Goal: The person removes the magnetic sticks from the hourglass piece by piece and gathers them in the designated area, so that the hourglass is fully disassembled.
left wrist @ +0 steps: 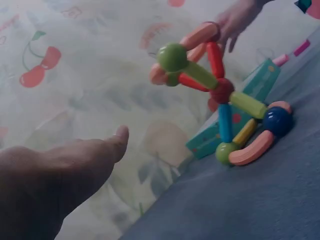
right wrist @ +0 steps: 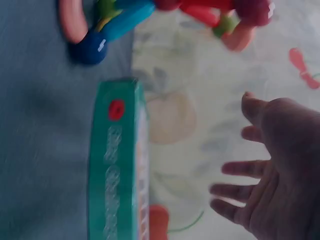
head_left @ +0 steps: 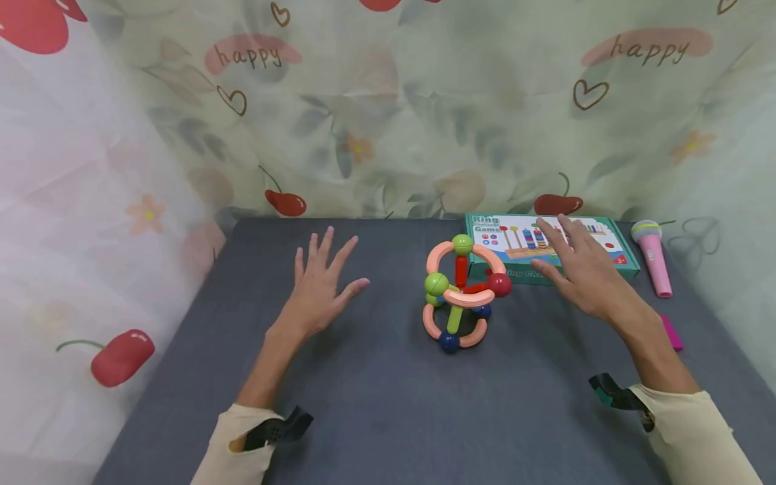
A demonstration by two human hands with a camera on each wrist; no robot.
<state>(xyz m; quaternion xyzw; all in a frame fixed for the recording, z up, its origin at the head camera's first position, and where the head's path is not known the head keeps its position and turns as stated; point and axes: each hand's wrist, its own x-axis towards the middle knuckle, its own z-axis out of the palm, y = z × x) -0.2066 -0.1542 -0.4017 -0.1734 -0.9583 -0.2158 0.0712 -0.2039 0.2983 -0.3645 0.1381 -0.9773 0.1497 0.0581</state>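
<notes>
1. Pink curved bars, green and blue balls and red sticks are making up the toy structure [head_left: 461,296], which is standing upright on the grey table [head_left: 376,391], its long axis running vertically with a green ball at the top.
2. We are holding our left hand [head_left: 318,289] flat and spread above the table to the left of the structure, well apart from it, fingers straight and gripping nothing.
3. We are holding our right hand [head_left: 582,266] to the right of the structure, fingers spread and straight, hovering over the teal game box [head_left: 612,259]; we cannot tell whether the fingertips are touching its lid.
4. The box is lying flat just behind and to the right of the structure, its long side running left to right.
5. A pink toy microphone [head_left: 653,256] is lying right of the box, head pointing away from us.
</notes>
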